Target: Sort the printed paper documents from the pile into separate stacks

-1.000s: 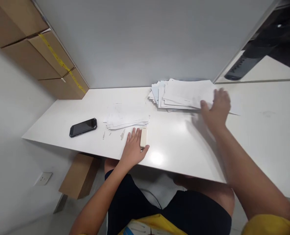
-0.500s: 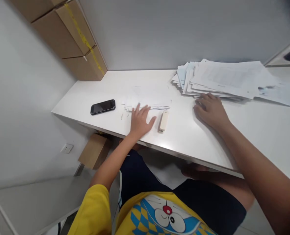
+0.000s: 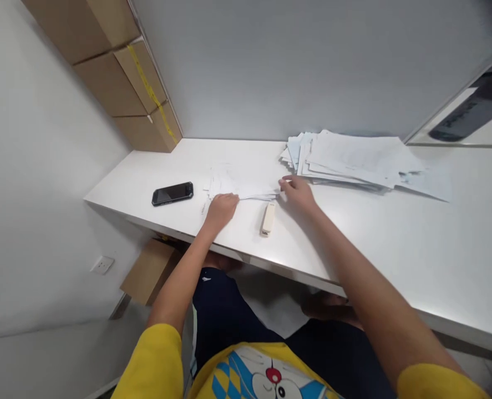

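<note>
Left grip (image 3: pixel 222 210) has been curled since the last frame, where its fingers were spread; it is now laid on the near edge of the thin paper pile (image 3: pixel 221 182). Right grip (image 3: pixel 298 193) has been moved left, away from the near edge of the thick paper stack (image 3: pixel 354 155), and is now placed at the thin pile's right end. Right fingers are bent, thumb and fingertips held close together, narrow; whether sheets are pinched by either grip cannot be told.

Thin pile is set between the grips, mostly beyond the left one. Stapler (image 3: pixel 268 219), cream, was covered partly by the left hand a second ago; now left uncovered on the desk (image 3: pixel 416 244), between the grips and a bit nearer the body, touched by neither. Thick stack is left uneven, beyond and to the right of the right grip, one sheet stuck out at its right end. Phone (image 3: pixel 173 193) is left unmoved beside the thin pile, left of the left grip.

Containers: cardboard boxes (image 3: pixel 146 130) are stacked far beyond the left grip, at upper left, marked with yellow tape (image 3: pixel 146 83); contents hidden. Another carton (image 3: pixel 148 270) is seen below desk level, left of the left grip and nearer the body; contents hidden too.
</note>
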A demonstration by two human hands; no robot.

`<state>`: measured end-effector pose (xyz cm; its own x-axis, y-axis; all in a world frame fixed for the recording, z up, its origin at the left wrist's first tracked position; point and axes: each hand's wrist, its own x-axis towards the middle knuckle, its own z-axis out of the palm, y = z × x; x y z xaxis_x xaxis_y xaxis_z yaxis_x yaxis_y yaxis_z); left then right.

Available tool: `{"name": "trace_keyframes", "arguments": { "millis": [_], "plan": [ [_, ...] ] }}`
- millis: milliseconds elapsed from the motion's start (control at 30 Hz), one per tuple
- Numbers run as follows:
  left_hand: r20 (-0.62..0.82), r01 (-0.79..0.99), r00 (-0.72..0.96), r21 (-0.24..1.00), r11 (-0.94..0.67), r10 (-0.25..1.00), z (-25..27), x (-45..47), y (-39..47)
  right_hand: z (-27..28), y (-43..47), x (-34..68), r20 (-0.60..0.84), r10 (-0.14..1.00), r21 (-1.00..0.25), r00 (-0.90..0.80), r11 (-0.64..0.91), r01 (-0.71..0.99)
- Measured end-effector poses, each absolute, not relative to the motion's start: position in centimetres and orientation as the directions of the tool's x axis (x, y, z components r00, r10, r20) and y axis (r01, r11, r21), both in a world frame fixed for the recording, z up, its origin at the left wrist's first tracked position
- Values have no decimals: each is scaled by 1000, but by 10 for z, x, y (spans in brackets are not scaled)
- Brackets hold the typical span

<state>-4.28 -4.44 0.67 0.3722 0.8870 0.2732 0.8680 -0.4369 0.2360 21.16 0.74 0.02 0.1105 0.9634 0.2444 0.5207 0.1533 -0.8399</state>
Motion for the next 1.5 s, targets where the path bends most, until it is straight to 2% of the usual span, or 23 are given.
{"name": "trace_keyframes", "arguments": {
  "millis": [67,167,233,300,367,467,700,833,933,1000,1067,1167,1233,1300,1400,1500],
  "plan": [
    [283,834,403,278,-477,870,7,-44,-45,-5,10,205,212,970,-864,121,129,486],
    [298,827,404,284,-484,865,9,-45,-43,-11,10,208,226,972,-891,69,177,418],
    [316,892,288,255,-373,904,11,-44,-40,-12,9,212,216,976,-907,43,184,380],
    [313,954,115,228,-193,943,12,-43,-36,-10,8,213,206,978,-903,33,177,392],
    [279,974,49,198,-107,959,12,-42,-33,-9,9,211,212,976,-882,51,169,439],
    [247,970,151,150,-191,957,11,-41,-32,-11,15,208,197,973,-879,122,120,462],
    [244,935,301,117,-336,922,12,-41,-33,-18,32,218,92,980,-958,178,38,285],
    [213,884,396,177,-433,893,15,-43,-37,-17,26,217,80,980,-973,183,37,228],
    [269,843,417,242,-480,868,16,-44,-40,-15,20,219,101,969,-974,224,51,220],
    [321,845,382,259,-468,867,14,-45,-40,-11,17,222,161,954,-962,253,94,257],
    [344,867,321,269,-421,882,11,-45,-38,-6,12,226,329,918,-903,220,238,356],
    [282,893,244,307,-328,928,7,-46,-33,5,2,226,607,793,-707,41,516,485],
    [215,891,223,352,-288,951,4,-47,-30,11,-7,222,684,729,-618,-35,604,503],
    [181,871,213,411,-271,960,3,-49,-28,13,-15,216,701,713,-609,-25,617,498],
    [180,838,199,478,-263,963,-1,-52,-25,11,-20,212,682,723,-683,112,574,452],
    [147,865,208,433,-252,967,-3,-54,-21,9,-11,216,569,792,-808,220,489,328]
  ]
}}
